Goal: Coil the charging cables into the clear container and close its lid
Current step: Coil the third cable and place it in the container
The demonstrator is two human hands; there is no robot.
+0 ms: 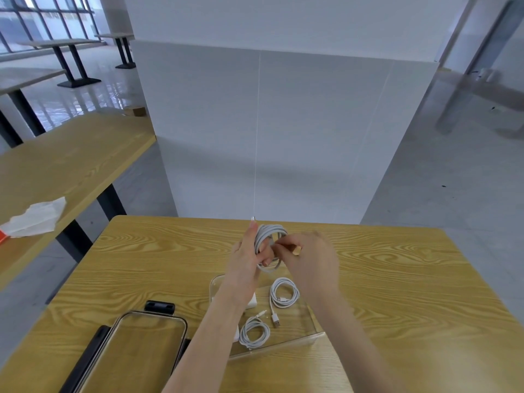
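Pale floor tiles and a broad white pillar [283,123] fill the room behind a light wood-grain table [141,265], with a second long wooden table [71,154] off to the left carrying a crumpled white wrapper [37,215]

Over the far middle of the near table the person is winding a white charging cable into a fat coil [268,245]. The left hand [249,259] stands almost upright, fingers straight and pointing away, with the loops wrapped round them and a thumb or fingertip peeking through the ring. The right hand [309,259] sits just right of the coil, its fingers curled in a pinch at the loops; it is motion-blurred, so exactly which strand it has is hard to tell. A silver plug tip [253,218] pokes up beside the left fingertips.

The clear rectangular plastic container [313,326] lies directly below and nearer than the hands, open. Inside it rest two smaller white coiled cables, one toward the far right [284,293] and one at the near left [254,332], plus a white charger block [252,301] partly hidden by the left forearm.

The coil's ring stands on edge, so I judge it needs tipping flat and lowering toward the near side; both hands are equally close. The clear lid with dark clips [141,341] lies to the container's left, not yet fitted
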